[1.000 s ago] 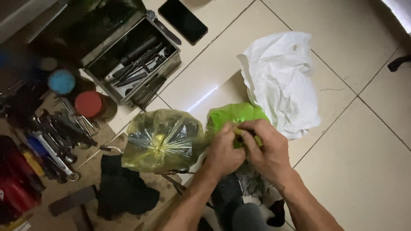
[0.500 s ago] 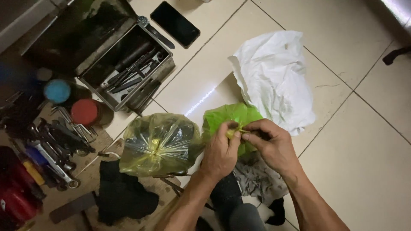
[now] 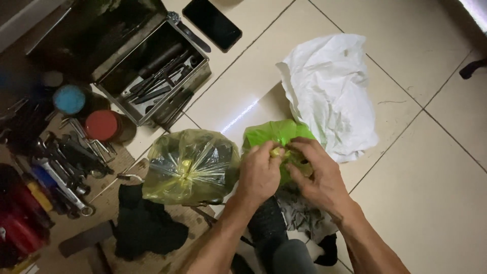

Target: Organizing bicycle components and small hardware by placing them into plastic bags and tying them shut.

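We see both hands meet at the top of a bright green plastic bag (image 3: 276, 134), which lies on the tiled floor (image 3: 431, 193) just in front of the person, near the middle of the view. The left hand (image 3: 259, 172) is closed, with its fingers pressed together on the gathered neck of the bag. The right hand (image 3: 318, 175) comes from the other side, and its fingertips pinch the same bunched plastic, so the two hands touch each other there. The bag spreads away from the hands toward the far side of the floor, and its neck points back at the person. Both hands are equally near to it.

Just beside the left hand lies a yellow transparent bag (image 3: 190, 165), tied shut, with dark things inside. Beyond the right hand, touching the green bag, lies a crumpled white bag (image 3: 329, 91). Under the wrists we see grey cloth (image 3: 304, 218), and a black cloth (image 3: 147, 228) lies toward the left edge.

The floor has pale glossy tiles with dark joints. At the far left stand an open metal toolbox (image 3: 152, 81), a blue lid (image 3: 69, 99), a red lid (image 3: 101, 125) and scattered wrenches (image 3: 66, 162). A dark phone (image 3: 212, 24) lies at the far edge. The room is dim.
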